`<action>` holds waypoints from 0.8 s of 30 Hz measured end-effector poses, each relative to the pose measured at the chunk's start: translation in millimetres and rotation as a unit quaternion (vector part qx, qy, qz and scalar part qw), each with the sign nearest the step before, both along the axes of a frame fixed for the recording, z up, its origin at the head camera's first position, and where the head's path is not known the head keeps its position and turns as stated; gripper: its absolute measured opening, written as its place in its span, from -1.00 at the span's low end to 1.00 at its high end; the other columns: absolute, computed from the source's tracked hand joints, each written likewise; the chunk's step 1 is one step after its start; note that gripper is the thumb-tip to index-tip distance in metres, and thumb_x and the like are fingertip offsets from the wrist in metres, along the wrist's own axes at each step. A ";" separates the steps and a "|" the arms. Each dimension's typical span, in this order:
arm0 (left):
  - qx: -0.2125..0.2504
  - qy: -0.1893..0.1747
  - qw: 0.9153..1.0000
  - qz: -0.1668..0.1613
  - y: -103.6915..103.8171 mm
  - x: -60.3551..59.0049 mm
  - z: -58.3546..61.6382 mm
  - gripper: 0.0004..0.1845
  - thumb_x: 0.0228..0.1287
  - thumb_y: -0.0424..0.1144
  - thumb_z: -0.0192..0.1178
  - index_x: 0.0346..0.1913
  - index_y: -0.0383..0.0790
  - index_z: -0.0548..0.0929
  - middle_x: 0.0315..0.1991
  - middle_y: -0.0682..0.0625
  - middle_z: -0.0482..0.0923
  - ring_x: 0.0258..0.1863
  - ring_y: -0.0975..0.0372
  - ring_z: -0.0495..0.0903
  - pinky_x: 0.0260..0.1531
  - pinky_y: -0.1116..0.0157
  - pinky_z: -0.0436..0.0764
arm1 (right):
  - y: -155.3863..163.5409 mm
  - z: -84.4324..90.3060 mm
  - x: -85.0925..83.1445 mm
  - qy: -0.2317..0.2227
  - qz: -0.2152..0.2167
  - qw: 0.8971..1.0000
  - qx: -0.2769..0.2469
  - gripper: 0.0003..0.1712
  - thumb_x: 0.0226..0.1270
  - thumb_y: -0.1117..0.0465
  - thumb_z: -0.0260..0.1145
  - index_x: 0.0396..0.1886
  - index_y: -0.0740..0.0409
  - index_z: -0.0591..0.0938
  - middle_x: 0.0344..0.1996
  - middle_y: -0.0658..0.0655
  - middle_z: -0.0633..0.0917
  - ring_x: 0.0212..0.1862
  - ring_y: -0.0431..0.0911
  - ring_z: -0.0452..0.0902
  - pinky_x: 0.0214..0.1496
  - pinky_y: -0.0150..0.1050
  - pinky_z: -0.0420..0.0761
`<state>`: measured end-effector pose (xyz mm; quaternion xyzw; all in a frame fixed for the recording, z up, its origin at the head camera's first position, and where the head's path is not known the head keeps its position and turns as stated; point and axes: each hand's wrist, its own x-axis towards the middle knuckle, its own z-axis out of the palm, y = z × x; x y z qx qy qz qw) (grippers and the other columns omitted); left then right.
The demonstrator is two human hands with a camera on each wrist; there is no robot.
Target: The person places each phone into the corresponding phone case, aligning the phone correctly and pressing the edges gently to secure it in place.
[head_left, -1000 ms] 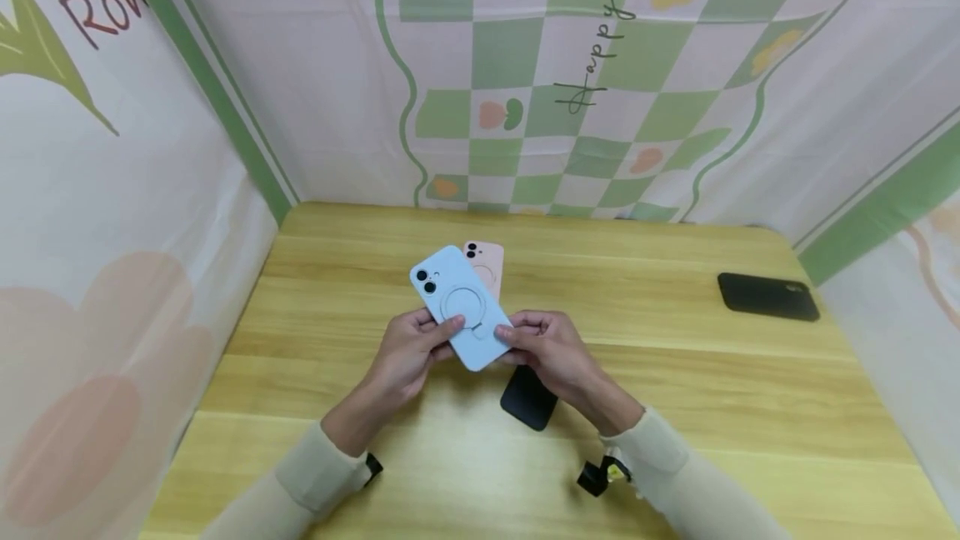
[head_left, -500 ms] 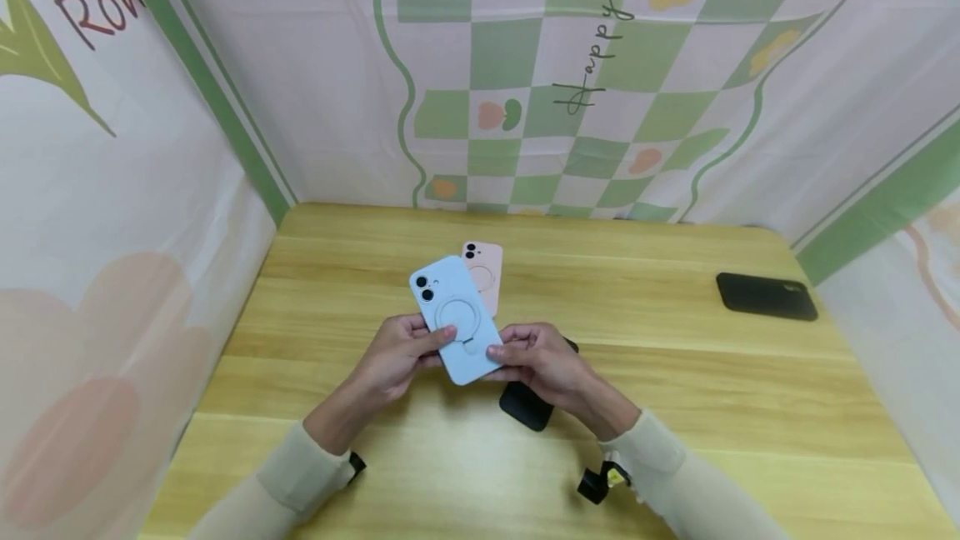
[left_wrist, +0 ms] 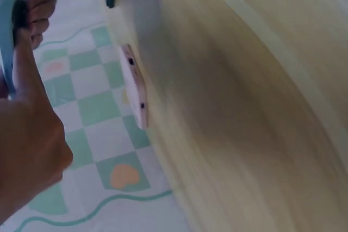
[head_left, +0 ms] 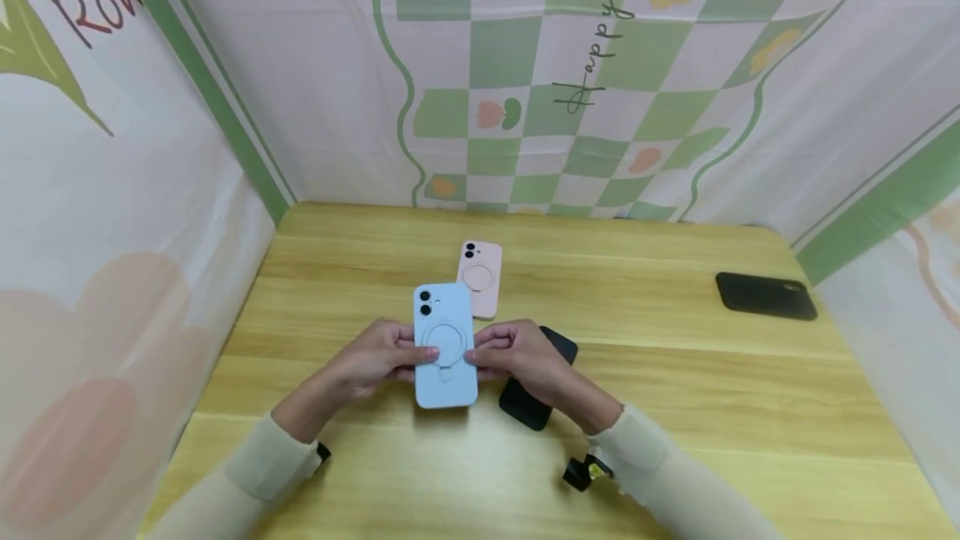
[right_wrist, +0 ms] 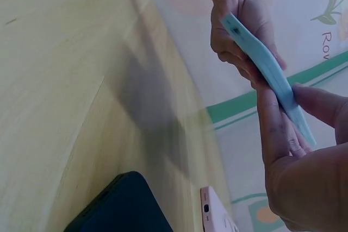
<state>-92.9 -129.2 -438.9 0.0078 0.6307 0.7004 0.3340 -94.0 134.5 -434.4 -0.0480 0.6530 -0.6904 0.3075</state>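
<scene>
Above the table [head_left: 675, 373], head view: your left hand [head_left: 371, 361] & right hand [head_left: 517, 357] pinch the blue phone case [head_left: 445, 348] by its edges (pink case [head_left: 478, 277] just behind). L wrist: pink case [left_wrist: 135, 88] lies flat. R wrist: fingers [right_wrist: 272, 129] clamp blue case [right_wrist: 266, 74], held off the wood.

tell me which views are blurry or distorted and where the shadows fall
Head view: sharp, wide-angle bending at the edges, soft even light, a faint shadow beneath the blue phone case on the table. Left wrist view: heavy motion blur smears the wood grain; the pink case is soft. Right wrist view: the case edge is fairly crisp, its dark shadow crossing the tabletop beside the black case.
</scene>
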 end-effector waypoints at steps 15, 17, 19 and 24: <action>-0.077 -0.027 0.994 -0.073 -22.3 -4.0 -24.9 -0.75 0.45 -0.43 0.32 0.09 -0.53 0.68 -0.05 -0.32 0.78 -0.09 -0.04 0.83 -0.05 0.11 0.82 | -27.5 -33.4 5.1 0.014 0.057 0.994 0.097 -0.89 0.38 0.38 0.47 -0.20 0.39 0.74 -0.35 0.29 0.84 -0.29 0.03 0.84 -0.13 -0.09 0.85; -0.083 -0.025 0.993 -0.079 -22.8 -3.4 -26.3 -0.75 0.45 -0.43 0.32 0.08 -0.53 0.68 -0.06 -0.32 0.79 -0.11 -0.03 0.84 -0.06 0.11 0.82 | -29.4 -35.1 6.3 0.017 0.063 0.992 0.108 -0.90 0.38 0.38 0.47 -0.23 0.38 0.74 -0.37 0.29 0.83 -0.34 0.00 0.83 -0.17 -0.12 0.85; -0.091 -0.023 0.992 -0.082 -22.8 -2.9 -27.0 -0.76 0.45 -0.44 0.33 0.06 -0.52 0.69 -0.08 -0.32 0.79 -0.13 -0.03 0.84 -0.08 0.11 0.83 | -30.9 -36.0 7.0 0.022 0.069 0.990 0.120 -0.91 0.38 0.38 0.47 -0.25 0.37 0.74 -0.39 0.29 0.83 -0.37 -0.02 0.82 -0.22 -0.15 0.85; -0.124 -0.007 0.988 -0.090 -22.1 -2.4 -29.2 -0.80 0.46 -0.42 0.32 0.02 -0.51 0.70 -0.14 -0.27 0.81 -0.18 0.01 0.84 -0.14 0.15 0.84 | -33.7 -37.2 7.1 0.056 0.087 0.982 0.158 -0.91 0.40 0.36 0.47 -0.30 0.33 0.76 -0.44 0.24 0.82 -0.43 -0.06 0.79 -0.30 -0.21 0.84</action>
